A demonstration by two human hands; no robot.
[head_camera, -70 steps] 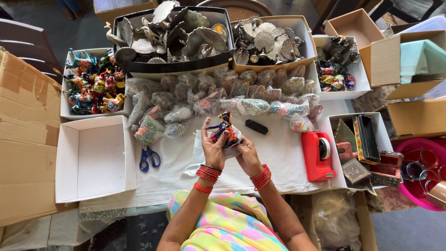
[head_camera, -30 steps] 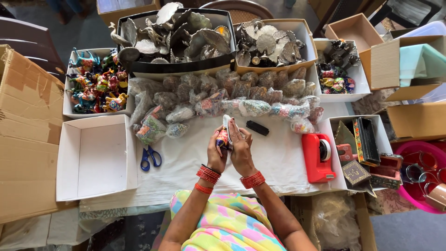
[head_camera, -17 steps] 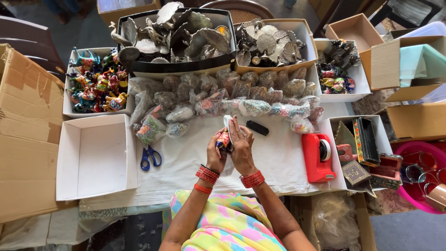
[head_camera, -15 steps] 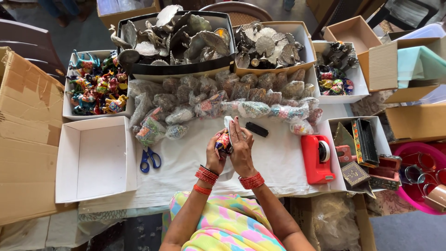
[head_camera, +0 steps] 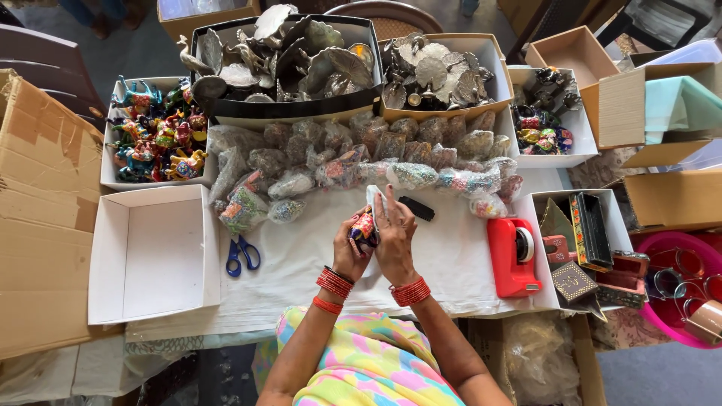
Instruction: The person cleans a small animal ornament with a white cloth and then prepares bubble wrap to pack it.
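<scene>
My left hand (head_camera: 347, 250) and my right hand (head_camera: 395, 237) meet above the white cloth (head_camera: 301, 263) at the table's middle. Between them they hold a small painted figurine (head_camera: 364, 228), red and dark with bright patterns, partly inside a clear plastic bag (head_camera: 374, 200) that sticks up above my fingers. Red bangles ring both wrists. A row of bagged figurines (head_camera: 353, 162) lies just beyond my hands.
An empty white box (head_camera: 154, 256) and blue scissors (head_camera: 242, 254) lie left. A red tape dispenser (head_camera: 513, 256) and a small black object (head_camera: 416, 208) lie right. Boxes of painted animals (head_camera: 154, 139) and metal ornaments (head_camera: 289, 56) line the far side. Cardboard cartons flank the table.
The figurine, earlier held bare between both hands, now sits partly inside a clear bag. My hands stayed in nearly the same spot.
</scene>
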